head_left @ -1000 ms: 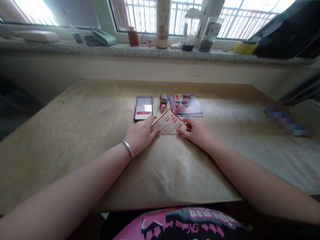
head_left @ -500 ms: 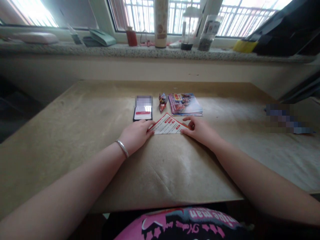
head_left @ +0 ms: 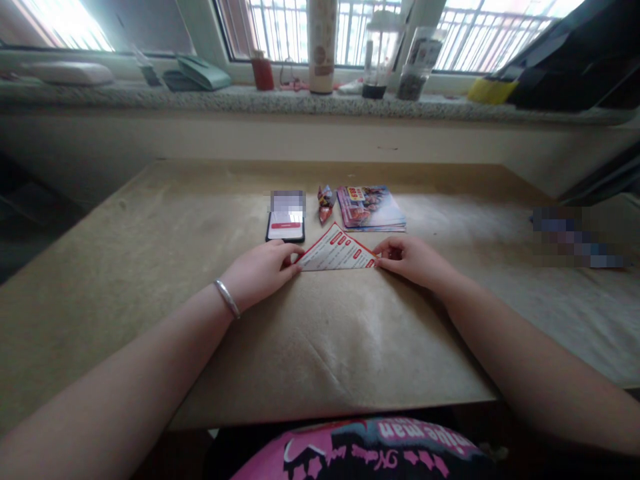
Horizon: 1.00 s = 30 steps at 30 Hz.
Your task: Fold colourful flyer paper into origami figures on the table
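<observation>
A sheet of printed paper folded into a triangle point(head_left: 336, 253) lies on the table, white with red labels and a red edge, its point facing away from me. My left hand point(head_left: 261, 268) pinches its left corner between thumb and fingers. At the opposite corner, my right hand point(head_left: 417, 260) grips the paper the same way. Just beyond the left hand is a phone point(head_left: 285, 230) with its screen lit. Behind the paper's tip sits a small folded paper piece point(head_left: 325, 205), coloured red and purple. To its right rests a stack of colourful printed sheets point(head_left: 374, 208).
A tan cover lies over the table point(head_left: 320, 333). A blurred-out flat item point(head_left: 575, 240) is at the far right. Along the stone windowsill point(head_left: 280, 101) stand a red bottle point(head_left: 262, 71), a tall pale bottle point(head_left: 321, 50), clear containers point(head_left: 413, 73) and a yellow object point(head_left: 493, 91).
Both hands have slid outward to the paper's corners, the left hand leftward and the right hand rightward. More of the folded triangle shows between them.
</observation>
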Motion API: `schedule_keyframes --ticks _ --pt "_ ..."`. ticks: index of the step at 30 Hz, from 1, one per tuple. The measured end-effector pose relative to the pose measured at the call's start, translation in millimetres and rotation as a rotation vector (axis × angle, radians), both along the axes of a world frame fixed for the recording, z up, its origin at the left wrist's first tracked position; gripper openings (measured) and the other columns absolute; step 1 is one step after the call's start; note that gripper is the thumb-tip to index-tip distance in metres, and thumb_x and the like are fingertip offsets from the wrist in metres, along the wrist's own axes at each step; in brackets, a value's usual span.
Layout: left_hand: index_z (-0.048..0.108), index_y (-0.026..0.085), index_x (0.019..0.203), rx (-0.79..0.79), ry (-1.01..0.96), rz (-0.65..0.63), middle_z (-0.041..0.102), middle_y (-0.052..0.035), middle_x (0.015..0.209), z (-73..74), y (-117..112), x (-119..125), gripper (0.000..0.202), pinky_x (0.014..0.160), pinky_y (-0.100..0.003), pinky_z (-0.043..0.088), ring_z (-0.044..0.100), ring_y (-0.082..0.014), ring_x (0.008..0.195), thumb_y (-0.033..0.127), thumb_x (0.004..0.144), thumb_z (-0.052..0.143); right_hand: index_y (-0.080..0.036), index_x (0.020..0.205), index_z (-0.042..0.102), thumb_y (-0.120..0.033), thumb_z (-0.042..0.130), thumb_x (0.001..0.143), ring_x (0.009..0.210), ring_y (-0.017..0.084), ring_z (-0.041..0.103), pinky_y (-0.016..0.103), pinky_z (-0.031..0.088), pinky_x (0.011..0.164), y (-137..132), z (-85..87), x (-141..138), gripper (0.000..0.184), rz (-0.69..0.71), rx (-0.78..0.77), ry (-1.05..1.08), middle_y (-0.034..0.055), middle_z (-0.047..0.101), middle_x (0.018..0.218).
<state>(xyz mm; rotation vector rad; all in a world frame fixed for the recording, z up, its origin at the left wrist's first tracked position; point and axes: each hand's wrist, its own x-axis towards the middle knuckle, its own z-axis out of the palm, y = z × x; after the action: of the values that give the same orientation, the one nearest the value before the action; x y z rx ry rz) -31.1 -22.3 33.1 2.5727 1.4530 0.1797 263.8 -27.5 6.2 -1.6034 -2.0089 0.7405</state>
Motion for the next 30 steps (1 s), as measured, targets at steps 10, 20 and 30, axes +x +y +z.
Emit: schedule_keyframes --ticks 10,20,30 --pt "0.059 0.02 0.117 0.217 -0.185 -0.012 0.058 -0.0074 0.114 -5.8 -2 2 0.034 0.09 -0.033 0.047 0.056 -0.0207 0.103 0.028 0.084 0.053 -0.018 0.07 0.06 -0.019 0.059 0.074 0.061 0.011 0.051 0.022 0.038 0.055 -8 7.2 -2 0.005 0.268 0.283 -0.022 0.0002 0.059 0.068" --pt "0.067 0.024 0.11 0.292 -0.062 -0.189 0.065 -0.0057 0.105 -7.2 -3 4 0.03 0.091 -0.04 0.043 0.055 -0.0229 0.098 0.026 0.083 0.054 -0.02 0.081 0.066 -0.02 0.058 0.081 0.082 0.017 0.059 0.027 0.044 0.074 -10 9.1 -6 0.008 0.416 0.411 -0.255 0.0041 0.067 0.083" --pt "0.065 0.024 0.111 0.296 0.041 -0.376 0.063 -0.0044 0.116 -4.0 -12 10 0.034 0.092 -0.043 0.041 0.055 -0.0255 0.107 0.043 0.088 0.049 -0.021 0.091 0.071 -0.025 0.057 0.085 0.086 0.019 0.059 0.03 0.045 0.079 -15 12.4 -13 0.015 0.443 0.461 -0.375 0.0058 0.069 0.089"
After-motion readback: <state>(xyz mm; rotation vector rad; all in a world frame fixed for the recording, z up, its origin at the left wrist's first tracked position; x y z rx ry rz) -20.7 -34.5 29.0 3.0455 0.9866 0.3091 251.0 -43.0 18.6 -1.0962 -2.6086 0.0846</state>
